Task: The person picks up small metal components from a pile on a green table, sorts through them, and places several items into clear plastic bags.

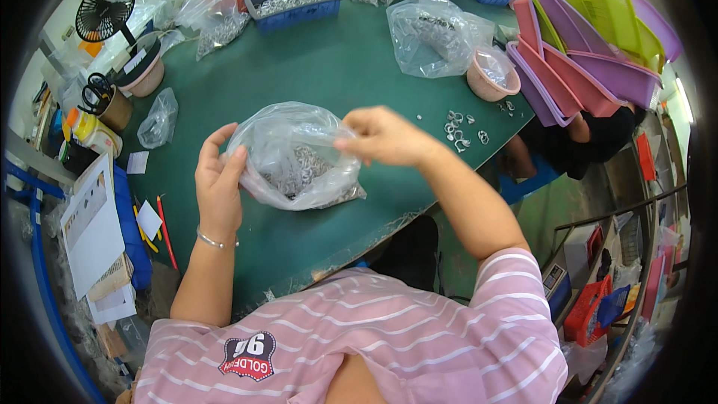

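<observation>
A clear plastic bag (pixel 262 138) rests on the green table in front of me, its mouth spread wide. Small silver-coloured metal pieces (pixel 303 168) lie heaped inside; single shapes are hard to make out. My left hand (pixel 218 172) grips the bag's left rim between thumb and fingers. At the opposite rim, my right hand (pixel 385 137) pinches the plastic with bent fingers, slightly blurred. To the right of the bag, several loose silver rings (pixel 455 129) are scattered near the table edge.
A blue tray (pixel 299 16) of silver pieces and filled plastic bags (pixel 430 34) stand at the back. Stacked coloured baskets (pixel 591 37) and a pink bowl (pixel 493 86) are at right. Pens (pixel 166 232), a scissors holder (pixel 112 105) and a fan (pixel 105 11) line the left. Someone sits beyond the right edge.
</observation>
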### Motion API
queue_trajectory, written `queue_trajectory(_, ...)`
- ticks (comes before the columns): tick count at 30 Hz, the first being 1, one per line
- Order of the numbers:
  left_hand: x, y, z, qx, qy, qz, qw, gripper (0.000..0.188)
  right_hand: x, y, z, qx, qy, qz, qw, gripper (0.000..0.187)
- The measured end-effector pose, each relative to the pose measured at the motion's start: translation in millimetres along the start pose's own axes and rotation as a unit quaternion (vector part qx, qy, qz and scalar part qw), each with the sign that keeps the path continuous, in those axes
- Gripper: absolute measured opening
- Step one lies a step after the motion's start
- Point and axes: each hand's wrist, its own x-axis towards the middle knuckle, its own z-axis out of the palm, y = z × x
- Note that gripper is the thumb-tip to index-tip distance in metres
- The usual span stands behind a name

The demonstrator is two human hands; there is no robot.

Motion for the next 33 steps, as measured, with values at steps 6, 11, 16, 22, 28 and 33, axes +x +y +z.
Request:
queue_trajectory(6, -6.3, 4.4, -6.7, 0.148, 0.032, 0.1, 0.983, 0.046, 19.5, 42.4, -152.6, -0.45, 0.554, 0.11, 0.692, 0.055)
queue_trajectory(11, 10.6, 37.2, 19.4, 0.24, 0.053, 0.313, 0.918, 0.053, 20.0, 86.8, -219.5, -0.434, 0.473, 0.233, 0.73, 0.039)
queue_trajectory(16, 108.1, 66.3, 110.9, 0.31, -0.148, 0.217, 0.914, 0.062, 44.6, 63.9, -294.5, -0.168, 0.543, -0.028, 0.822, 0.031)
queue_trajectory(22, 241.7, -17.0, 259.5, 0.367, -0.117, -0.107, 0.917, 0.083, 16.2, 41.6, -291.2, 0.045, 0.443, 0.02, 0.895, 0.025)
queue_trajectory(28, 314.7, -100.3, 320.2, 0.053, -0.014, -0.257, 0.965, 0.03, 64.5, 46.5, -292.5, 0.012, 0.366, -0.103, 0.925, 0.018)
queue_trajectory(33, 302.0, 30.3, 311.5, -0.075, 0.073, -0.066, 0.992, 0.012, 106.4, -25.1, -279.7, 0.159, 0.365, -0.304, 0.865, 0.018)
